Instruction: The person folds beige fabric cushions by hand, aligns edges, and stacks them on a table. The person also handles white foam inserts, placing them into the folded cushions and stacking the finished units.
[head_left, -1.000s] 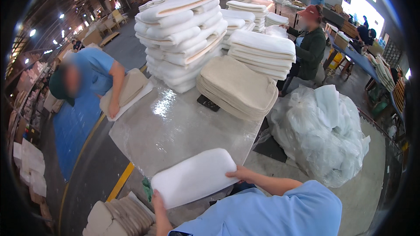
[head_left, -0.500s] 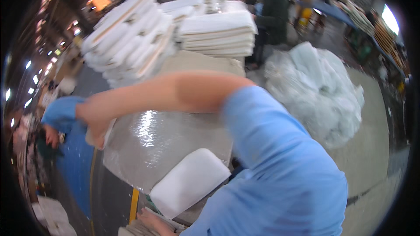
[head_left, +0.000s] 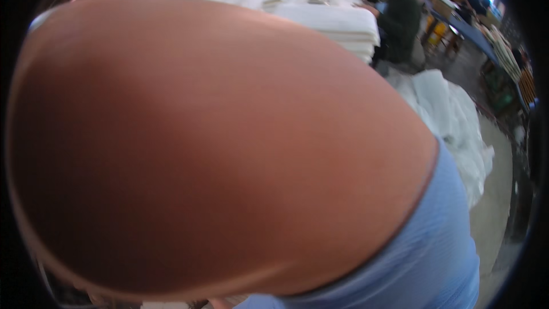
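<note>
**Here, a raised arm fills the near field; stock and floor show only at the rim**

Nearest the camera, the person's own bare arm [head_left: 217,149] crosses the view from lower right to upper left, blurred and so close that it covers most of the picture. Its pale blue short sleeve [head_left: 423,252] begins at a curved hem on the right and runs down to the lower edge. Neither hand shows, so whether the fingers are spread, closed or holding anything cannot be told. The table below the arm is hidden, and no thing can be seen in or near either hand.

Beyond the sleeve, on the right, a heap of crumpled clear plastic bags [head_left: 452,114] lies on the grey concrete floor [head_left: 492,212]; a bare strip of floor runs between the heap and the dark right rim.

Farther off, above the arm's upper edge, stacks of white foam cushions [head_left: 337,23] rise in leaning piles, their edges bent by the lens. Just right of the stacks a co-worker in a dark green top [head_left: 400,20] stands close against them. Behind, at the upper right, a blue bench [head_left: 469,28] with more stacked goods runs toward bright windows.
</note>
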Tool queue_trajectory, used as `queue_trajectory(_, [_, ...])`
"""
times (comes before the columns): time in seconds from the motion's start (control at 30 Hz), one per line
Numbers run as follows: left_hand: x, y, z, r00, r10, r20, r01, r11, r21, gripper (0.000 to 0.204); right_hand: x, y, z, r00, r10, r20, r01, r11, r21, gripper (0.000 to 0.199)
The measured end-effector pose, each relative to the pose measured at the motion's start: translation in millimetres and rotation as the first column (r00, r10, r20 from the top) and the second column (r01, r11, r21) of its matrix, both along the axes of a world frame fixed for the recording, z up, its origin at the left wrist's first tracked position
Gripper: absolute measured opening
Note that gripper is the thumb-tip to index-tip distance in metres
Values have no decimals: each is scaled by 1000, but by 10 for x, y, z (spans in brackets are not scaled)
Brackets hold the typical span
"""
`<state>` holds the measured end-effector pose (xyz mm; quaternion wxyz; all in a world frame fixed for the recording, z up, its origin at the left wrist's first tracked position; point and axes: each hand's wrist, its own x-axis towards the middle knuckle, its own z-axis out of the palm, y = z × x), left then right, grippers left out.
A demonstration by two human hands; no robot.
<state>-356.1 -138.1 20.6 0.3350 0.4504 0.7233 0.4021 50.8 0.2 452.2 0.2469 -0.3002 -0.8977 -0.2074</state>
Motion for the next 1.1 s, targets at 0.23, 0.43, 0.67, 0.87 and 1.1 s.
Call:
queue_trajectory(0.23, [-58,-148,-182,998,-14,55,13,1000,14,57,445,157,505,992,-112,-65,121,980,155,39])
queue_trajectory(0.43, [158,-437,-110,995,76,71,-76,997,4,51,1578,325,22,833,-508,-219,512,858,-40,38])
queue_trajectory(0.67, [343,-651,-235,998,44,-40,-47,995,-85,43,2747,-169,-3124,426,-901,78,623,229,-748,46])
queue_trajectory(0.87, [443,-768,-132,987,138,-87,-130,987,92,44,2436,-414,-3967,145,-928,-343,424,372,-826,44])
queue_trajectory(1.1, [584,-831,-51,991,135,10,-134,990,-35,44,2579,-500,-3800,-178,-934,-310,-148,337,-930,48])
